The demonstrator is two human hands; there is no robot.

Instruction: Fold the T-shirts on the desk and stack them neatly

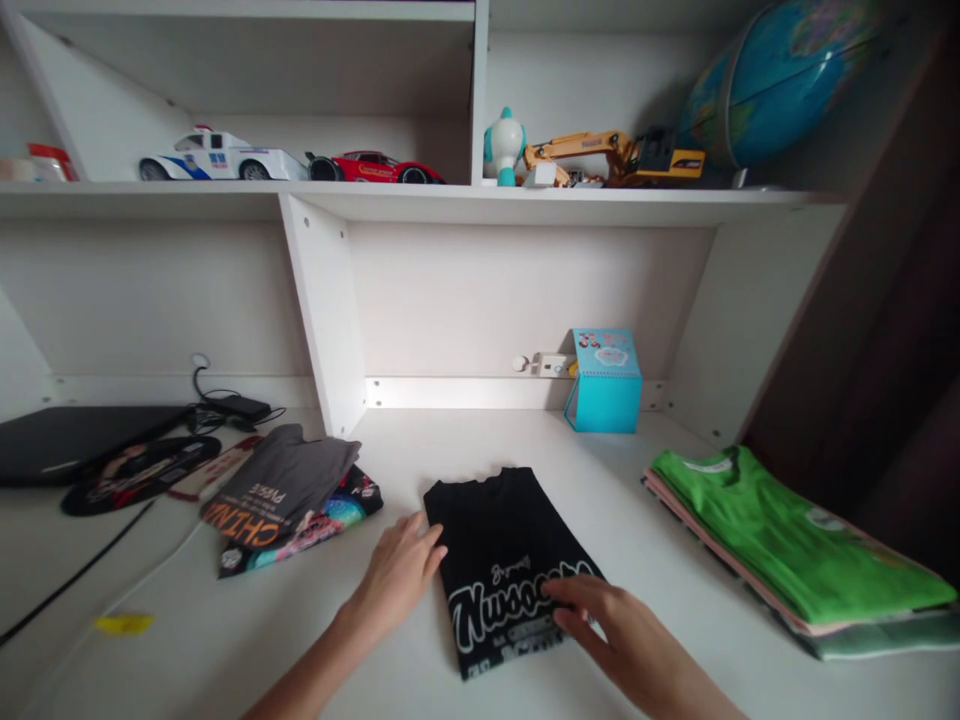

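Note:
A black T-shirt (499, 530) with white lettering lies folded flat on the white desk (337, 660) in front of me. My left hand (405, 565) rests at its left edge, fingers loosely stretched and apart, holding nothing that I can see. Over the shirt's lower right, near the lettering, is my right hand (600, 615). Its index finger and thumb are apart, and the fingertips touch or hover just above the cloth. To the right, a folded green T-shirt (795, 540) tops a stack of folded clothes. At left, a folded grey T-shirt (281, 480) lies on a colourful printed garment (337, 520).
Behind the desk stand a blue desk calendar (607, 405) and a power socket (551, 365). A black laptop (82, 440), cables and a yellow scrap (124, 625) are at left. The shelf (420, 205) above holds toy vehicles and a globe (780, 80).

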